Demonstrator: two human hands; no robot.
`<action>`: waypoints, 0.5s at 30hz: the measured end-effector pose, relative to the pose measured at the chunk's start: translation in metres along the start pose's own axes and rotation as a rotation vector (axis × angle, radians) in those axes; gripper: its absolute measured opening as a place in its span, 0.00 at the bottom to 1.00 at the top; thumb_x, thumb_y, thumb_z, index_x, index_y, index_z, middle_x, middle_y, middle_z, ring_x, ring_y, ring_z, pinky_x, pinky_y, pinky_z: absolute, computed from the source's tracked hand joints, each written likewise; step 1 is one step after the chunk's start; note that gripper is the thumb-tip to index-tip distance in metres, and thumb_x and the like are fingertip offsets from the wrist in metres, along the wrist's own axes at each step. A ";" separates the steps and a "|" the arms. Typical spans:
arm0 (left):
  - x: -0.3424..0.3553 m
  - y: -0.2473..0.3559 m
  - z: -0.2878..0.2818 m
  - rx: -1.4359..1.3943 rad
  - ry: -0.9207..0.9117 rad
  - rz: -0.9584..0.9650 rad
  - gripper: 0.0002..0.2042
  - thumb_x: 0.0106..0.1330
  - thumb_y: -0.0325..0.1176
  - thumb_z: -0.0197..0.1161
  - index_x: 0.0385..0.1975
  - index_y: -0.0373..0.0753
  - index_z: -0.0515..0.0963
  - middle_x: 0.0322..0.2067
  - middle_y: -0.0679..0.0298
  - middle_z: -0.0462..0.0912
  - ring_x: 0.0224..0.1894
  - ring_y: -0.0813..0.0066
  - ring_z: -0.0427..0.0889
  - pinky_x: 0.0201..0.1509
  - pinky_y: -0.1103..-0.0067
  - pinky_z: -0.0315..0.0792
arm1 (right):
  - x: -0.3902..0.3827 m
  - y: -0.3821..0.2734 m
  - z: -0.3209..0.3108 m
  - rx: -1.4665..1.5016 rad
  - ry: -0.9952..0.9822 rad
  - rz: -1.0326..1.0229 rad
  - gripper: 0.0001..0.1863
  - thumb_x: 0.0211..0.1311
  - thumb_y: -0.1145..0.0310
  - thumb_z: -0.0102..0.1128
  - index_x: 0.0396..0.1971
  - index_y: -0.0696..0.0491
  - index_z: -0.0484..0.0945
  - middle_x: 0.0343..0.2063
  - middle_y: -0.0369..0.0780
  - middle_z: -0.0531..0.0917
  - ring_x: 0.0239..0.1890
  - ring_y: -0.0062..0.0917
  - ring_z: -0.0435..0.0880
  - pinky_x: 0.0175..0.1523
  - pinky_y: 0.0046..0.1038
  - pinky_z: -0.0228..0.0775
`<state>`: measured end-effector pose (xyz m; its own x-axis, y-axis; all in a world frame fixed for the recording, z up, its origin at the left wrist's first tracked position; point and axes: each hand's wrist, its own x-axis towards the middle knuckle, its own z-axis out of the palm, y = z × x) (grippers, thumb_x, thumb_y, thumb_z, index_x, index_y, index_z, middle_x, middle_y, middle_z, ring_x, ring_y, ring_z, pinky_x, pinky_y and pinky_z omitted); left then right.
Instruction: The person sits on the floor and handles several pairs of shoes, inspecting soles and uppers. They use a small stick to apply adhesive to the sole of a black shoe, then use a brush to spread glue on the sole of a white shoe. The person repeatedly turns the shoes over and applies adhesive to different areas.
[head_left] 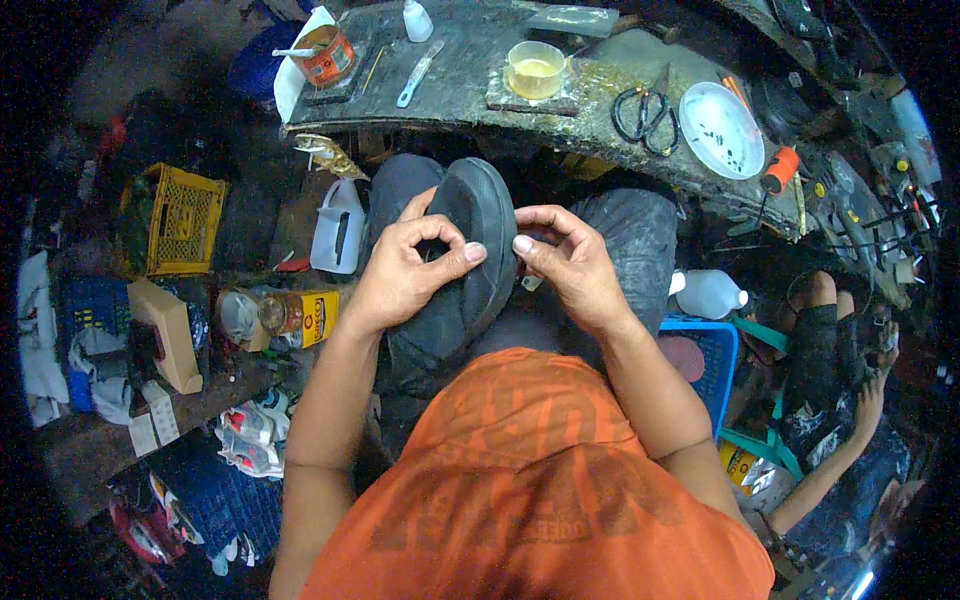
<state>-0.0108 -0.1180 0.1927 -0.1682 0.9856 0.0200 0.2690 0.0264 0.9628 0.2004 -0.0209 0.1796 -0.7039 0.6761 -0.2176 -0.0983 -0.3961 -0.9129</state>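
A black shoe (pixel 462 195) rests over my lap between my knees, its rim and sole edge facing upward and to the right. My left hand (pixel 415 262) grips it from the left, fingers curled around it and thumb pressed on its dark surface. My right hand (pixel 567 262) is at the shoe's right edge, thumb and index finger pinched on the rim, the other fingers curled. Whether anything small is between those fingertips I cannot make out.
A workbench (pixel 450 110) ahead bears a can, scissors (pixel 645 120), a cup and a white bowl (pixel 722 130). Jugs (pixel 335 225), a yellow crate (pixel 185 220), cartons and shoes lie left. A blue basket (pixel 720 340) stands right, beside a co-worker's arm and legs (pixel 820 350).
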 end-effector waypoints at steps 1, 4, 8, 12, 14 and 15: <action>-0.001 0.002 0.000 0.011 0.026 0.003 0.09 0.60 0.34 0.76 0.27 0.38 0.83 0.61 0.48 0.76 0.67 0.58 0.71 0.70 0.67 0.60 | -0.001 -0.001 -0.001 -0.005 -0.012 -0.012 0.17 0.68 0.71 0.65 0.54 0.58 0.78 0.47 0.39 0.84 0.49 0.20 0.83 0.57 0.26 0.76; -0.005 0.011 -0.001 0.049 0.090 0.021 0.11 0.59 0.35 0.76 0.26 0.37 0.81 0.60 0.47 0.77 0.65 0.57 0.73 0.69 0.66 0.62 | -0.002 -0.002 -0.002 -0.013 -0.015 0.020 0.17 0.67 0.71 0.67 0.53 0.58 0.78 0.46 0.38 0.84 0.48 0.20 0.83 0.57 0.26 0.76; -0.010 0.025 -0.004 0.067 0.124 0.073 0.16 0.55 0.36 0.79 0.26 0.38 0.75 0.59 0.45 0.77 0.63 0.57 0.75 0.67 0.66 0.65 | -0.005 -0.004 -0.001 0.043 -0.072 -0.032 0.17 0.65 0.71 0.69 0.51 0.58 0.79 0.45 0.37 0.84 0.46 0.20 0.83 0.54 0.26 0.77; -0.016 0.037 -0.004 0.155 0.133 0.107 0.19 0.51 0.36 0.82 0.26 0.39 0.72 0.59 0.45 0.76 0.62 0.57 0.76 0.67 0.66 0.66 | -0.011 -0.008 0.000 0.021 -0.122 -0.079 0.16 0.64 0.72 0.70 0.49 0.58 0.80 0.43 0.36 0.84 0.44 0.19 0.83 0.51 0.25 0.78; -0.019 0.043 -0.003 0.206 0.137 0.132 0.20 0.50 0.36 0.82 0.26 0.39 0.72 0.60 0.44 0.76 0.63 0.56 0.75 0.67 0.66 0.66 | -0.013 -0.009 0.000 0.042 -0.149 -0.102 0.15 0.62 0.73 0.71 0.48 0.58 0.81 0.42 0.36 0.84 0.43 0.18 0.82 0.50 0.23 0.77; -0.020 0.045 -0.002 0.206 0.137 0.134 0.19 0.50 0.35 0.82 0.26 0.39 0.73 0.60 0.45 0.76 0.63 0.55 0.75 0.67 0.66 0.66 | -0.013 -0.010 0.000 0.025 -0.154 -0.104 0.15 0.62 0.73 0.72 0.48 0.58 0.81 0.42 0.36 0.85 0.43 0.18 0.82 0.50 0.23 0.77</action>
<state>0.0025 -0.1373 0.2363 -0.2410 0.9511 0.1931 0.4824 -0.0553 0.8742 0.2106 -0.0262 0.1914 -0.7884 0.6117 -0.0653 -0.1921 -0.3457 -0.9185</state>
